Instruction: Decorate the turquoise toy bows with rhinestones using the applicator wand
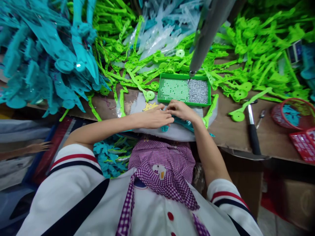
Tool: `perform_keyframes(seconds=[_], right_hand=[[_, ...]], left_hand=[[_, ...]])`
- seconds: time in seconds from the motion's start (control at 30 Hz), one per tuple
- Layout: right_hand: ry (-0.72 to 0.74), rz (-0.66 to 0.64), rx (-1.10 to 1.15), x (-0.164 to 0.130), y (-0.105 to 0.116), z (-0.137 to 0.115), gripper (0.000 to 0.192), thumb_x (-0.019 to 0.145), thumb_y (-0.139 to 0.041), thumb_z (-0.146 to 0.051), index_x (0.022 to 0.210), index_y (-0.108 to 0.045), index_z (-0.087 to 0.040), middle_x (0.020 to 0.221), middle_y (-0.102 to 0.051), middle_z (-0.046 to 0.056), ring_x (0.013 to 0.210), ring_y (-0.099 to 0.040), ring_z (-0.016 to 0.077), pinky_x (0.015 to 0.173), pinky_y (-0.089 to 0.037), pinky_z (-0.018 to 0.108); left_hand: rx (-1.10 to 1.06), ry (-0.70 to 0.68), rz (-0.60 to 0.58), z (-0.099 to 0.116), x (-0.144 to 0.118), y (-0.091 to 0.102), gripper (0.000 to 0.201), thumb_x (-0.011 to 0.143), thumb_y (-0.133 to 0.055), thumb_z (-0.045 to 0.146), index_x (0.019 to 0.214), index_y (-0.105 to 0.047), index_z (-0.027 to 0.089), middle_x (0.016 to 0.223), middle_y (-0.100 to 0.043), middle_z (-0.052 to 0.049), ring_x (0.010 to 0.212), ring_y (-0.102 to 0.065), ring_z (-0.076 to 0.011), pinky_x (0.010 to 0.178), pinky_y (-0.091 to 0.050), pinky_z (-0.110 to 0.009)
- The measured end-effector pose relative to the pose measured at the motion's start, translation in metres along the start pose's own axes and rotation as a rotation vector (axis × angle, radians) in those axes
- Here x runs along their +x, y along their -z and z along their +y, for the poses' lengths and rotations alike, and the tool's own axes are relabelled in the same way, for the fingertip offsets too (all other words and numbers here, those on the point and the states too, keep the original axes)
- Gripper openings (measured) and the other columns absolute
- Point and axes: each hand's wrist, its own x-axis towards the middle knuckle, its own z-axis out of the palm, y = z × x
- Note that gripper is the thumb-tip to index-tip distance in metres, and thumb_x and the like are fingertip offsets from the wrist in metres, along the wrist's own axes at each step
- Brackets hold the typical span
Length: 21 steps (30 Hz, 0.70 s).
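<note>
My left hand (154, 118) and my right hand (180, 110) meet fingertip to fingertip over a teal plastic part (183, 124) lying on a white pad (172, 132) at the table's near edge. Both hands press on or pinch the part; what is between the fingertips is too small to make out. Just beyond the hands sits a green tray (184, 102), its left half a perforated grid and its right half full of small silvery screws (198, 91). A grey tool barrel (205, 36) hangs down over the tray's back edge.
Heaps of green plastic parts (258, 49) cover the back and right of the brown table (275, 137); teal parts (44, 55) pile at the left. More teal parts (112, 159) fill a bin by my lap. A black-handled tool (253, 137) and red baskets (295, 114) lie to the right.
</note>
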Motion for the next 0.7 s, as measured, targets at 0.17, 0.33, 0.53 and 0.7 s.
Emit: perform_keyframes(seconds=[0.17,0.33,0.53,0.7], right_hand=[[-0.097,0.383,-0.048,-0.041,0.007,-0.013,0.022,0.096,-0.054,-0.031,0.096,-0.072,-0.018,0.090,-0.062,0.005,0.085,-0.057,0.0171,0.079,-0.044,0.032],[-0.180,0.658,-0.043,-0.093,-0.045,-0.045,0.036,0.099,-0.050,-0.050,0.111,-0.066,-0.020,0.085,-0.063,0.005,0.073,-0.056,0.0169,0.072,-0.047,0.033],[-0.130,0.549,-0.266,-0.079,-0.106,-0.059,0.043,0.097,-0.054,-0.053,0.117,-0.063,-0.017,0.096,-0.072,0.011,0.083,-0.063,0.0215,0.078,-0.044,0.036],[-0.198,0.607,-0.246,-0.067,-0.094,-0.058,0.035,0.103,-0.044,-0.045,0.109,-0.065,-0.019,0.092,-0.072,0.010,0.081,-0.063,0.0206,0.079,-0.043,0.036]], left_hand=[[-0.071,0.144,-0.006,-0.005,0.012,0.000,0.018,0.098,-0.051,0.034,0.086,-0.056,0.021,0.084,-0.062,-0.004,0.075,-0.056,-0.0188,0.097,-0.035,-0.038],[-0.396,0.456,-0.068,-0.028,0.021,-0.004,0.028,0.101,-0.042,0.040,0.087,-0.055,0.019,0.081,-0.062,-0.003,0.066,-0.062,-0.0156,0.073,-0.044,-0.030],[-0.764,0.627,0.079,-0.040,0.019,-0.015,0.025,0.099,-0.046,0.039,0.094,-0.058,0.018,0.099,-0.066,-0.007,0.070,-0.069,-0.0157,0.068,-0.051,-0.029],[-0.834,0.635,0.165,-0.032,0.013,-0.023,0.025,0.101,-0.046,0.040,0.091,-0.056,0.018,0.099,-0.066,-0.008,0.073,-0.070,-0.0152,0.066,-0.053,-0.027]])
